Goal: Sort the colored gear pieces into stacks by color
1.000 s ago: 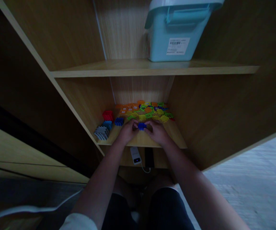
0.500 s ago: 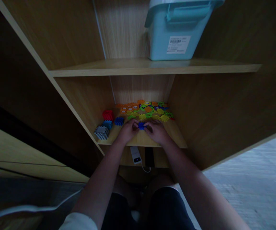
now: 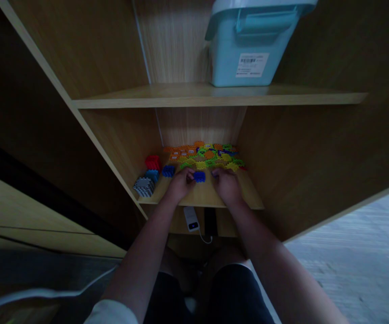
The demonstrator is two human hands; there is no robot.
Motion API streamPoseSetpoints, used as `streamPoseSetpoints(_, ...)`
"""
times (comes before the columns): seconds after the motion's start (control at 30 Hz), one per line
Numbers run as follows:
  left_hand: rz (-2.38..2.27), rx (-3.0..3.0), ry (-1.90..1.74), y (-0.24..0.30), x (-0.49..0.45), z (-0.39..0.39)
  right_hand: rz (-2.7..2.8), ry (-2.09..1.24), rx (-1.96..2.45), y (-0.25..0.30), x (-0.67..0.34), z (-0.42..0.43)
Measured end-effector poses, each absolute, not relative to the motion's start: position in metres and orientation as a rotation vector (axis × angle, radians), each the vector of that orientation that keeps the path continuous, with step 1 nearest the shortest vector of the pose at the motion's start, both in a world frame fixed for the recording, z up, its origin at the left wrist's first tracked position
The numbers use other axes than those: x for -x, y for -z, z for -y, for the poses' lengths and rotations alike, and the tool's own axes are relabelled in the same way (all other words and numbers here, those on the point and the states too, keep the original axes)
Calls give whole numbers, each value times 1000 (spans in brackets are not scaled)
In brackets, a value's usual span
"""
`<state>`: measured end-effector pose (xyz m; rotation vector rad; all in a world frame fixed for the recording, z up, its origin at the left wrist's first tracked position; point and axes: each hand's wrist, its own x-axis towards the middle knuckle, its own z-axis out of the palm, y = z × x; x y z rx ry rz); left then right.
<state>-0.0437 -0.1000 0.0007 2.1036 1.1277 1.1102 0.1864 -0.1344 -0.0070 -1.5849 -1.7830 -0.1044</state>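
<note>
My left hand (image 3: 180, 183) rests on the lower shelf (image 3: 201, 195), and its fingertips pinch the left side of a small blue toothed block (image 3: 200, 176). To the right of that block and apart from it is my right hand (image 3: 227, 185). It lies knuckles up with loosely bent fingers, and I see nothing in it. Its fingertips reach the front edge of a pile of orange, yellow and green interlocking pieces (image 3: 208, 156) spread across the back of the shelf.
Built cubes stand at the shelf's left: red (image 3: 152, 162), blue (image 3: 168, 170), light blue (image 3: 152, 175) and grey-white (image 3: 143, 186). A pale blue lidded bin (image 3: 248, 40) sits on the upper shelf (image 3: 214, 96). A white device with a cable (image 3: 191, 219) hangs below.
My right hand has let go of the blue block and drawn a little to the right. The left hand stays on the block.
</note>
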Motion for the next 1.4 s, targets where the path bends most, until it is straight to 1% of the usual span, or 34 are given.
streamPoseSetpoints(0.13, -1178, -2110, -1099, -2, 44, 101, 1878, 41, 1463, 1, -188, 135)
streamPoseSetpoints(0.33, -1212, -2112, -1109, -2, 44, 101, 1841, 106, 1594, 4, -185, 134)
streamPoseSetpoints(0.53, -1219, -2104, -1095, 0, 44, 98, 1824, 208, 1631, 11, -181, 133)
streamPoseSetpoints(0.7, -1217, -2101, -1122, 0, 44, 99, 1817, 91, 1608, 11, -184, 130)
streamPoseSetpoints(0.83, -1167, -2117, -1115, -2, 44, 101, 1806, -29, 1374, 3, -187, 130)
streamPoseSetpoints(1.0, -1052, -2133, -1095, -1, 44, 100, 1987, -166, 1128, -2, -185, 135)
streamPoseSetpoints(1.4, -1025, -2142, -1087, 1, 45, 99, 2094, -184, 1108, 0, -184, 134)
